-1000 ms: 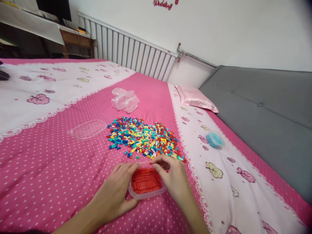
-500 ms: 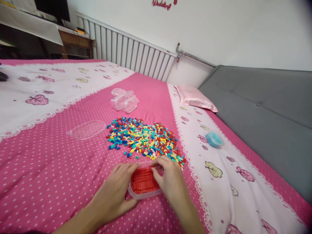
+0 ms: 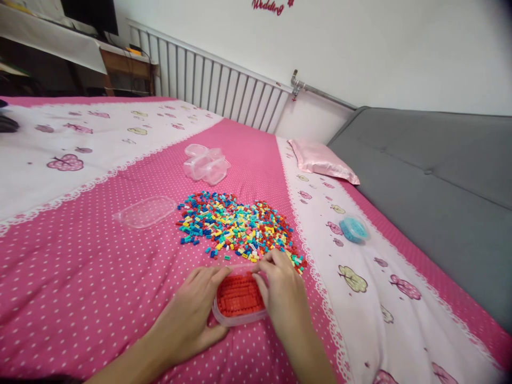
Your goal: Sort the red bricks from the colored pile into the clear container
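Observation:
A clear plastic container (image 3: 236, 321) sits on the bed close to me, packed with rows of small red building bricks (image 3: 239, 296). My left hand (image 3: 192, 306) is around its left end, fingers at the far rim and thumb at the near side. Over the container's far right corner is my right hand (image 3: 280, 285), thumb and fingertips brought together at the rim. Whatever is between those fingertips is too small to make out. Just beyond the container lies a wide heap of loose bricks (image 3: 240, 221) in blue, teal, yellow, white and red.
A clear lid (image 3: 147, 212) lies flat left of the heap. Behind it are several clear plastic containers (image 3: 207, 165). A tub with blue contents (image 3: 353, 229) stands to the right. Farther back are a pink pillow (image 3: 322, 161) and a grey headboard (image 3: 424, 154).
My right hand's fingertips have lifted slightly and shifted a little along the far rim. My left hand keeps its hold on the container. The whole view has shifted slightly.

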The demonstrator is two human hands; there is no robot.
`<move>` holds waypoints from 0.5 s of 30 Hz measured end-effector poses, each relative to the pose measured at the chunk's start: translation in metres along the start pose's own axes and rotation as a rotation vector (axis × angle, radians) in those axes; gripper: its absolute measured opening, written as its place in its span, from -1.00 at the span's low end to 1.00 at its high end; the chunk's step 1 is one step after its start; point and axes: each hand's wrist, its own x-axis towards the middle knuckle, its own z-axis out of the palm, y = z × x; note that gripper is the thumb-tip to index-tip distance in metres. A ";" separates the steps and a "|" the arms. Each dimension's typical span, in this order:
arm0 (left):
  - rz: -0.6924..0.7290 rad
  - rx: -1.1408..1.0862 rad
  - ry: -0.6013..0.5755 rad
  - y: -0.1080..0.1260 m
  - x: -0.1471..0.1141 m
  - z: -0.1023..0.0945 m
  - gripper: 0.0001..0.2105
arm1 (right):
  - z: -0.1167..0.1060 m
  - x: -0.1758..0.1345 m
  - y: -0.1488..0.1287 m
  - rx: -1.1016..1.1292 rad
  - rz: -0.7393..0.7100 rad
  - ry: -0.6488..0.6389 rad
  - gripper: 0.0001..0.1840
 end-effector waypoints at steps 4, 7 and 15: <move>0.000 -0.013 0.005 0.000 0.000 0.001 -0.28 | 0.003 0.000 -0.004 -0.086 -0.032 0.009 -0.79; 0.003 -0.028 0.015 0.000 0.000 0.002 -0.29 | 0.004 -0.001 -0.006 -0.131 -0.051 0.016 -0.82; -0.005 -0.034 0.005 0.002 0.001 -0.001 -0.32 | 0.008 -0.003 -0.005 -0.227 -0.068 0.012 -0.84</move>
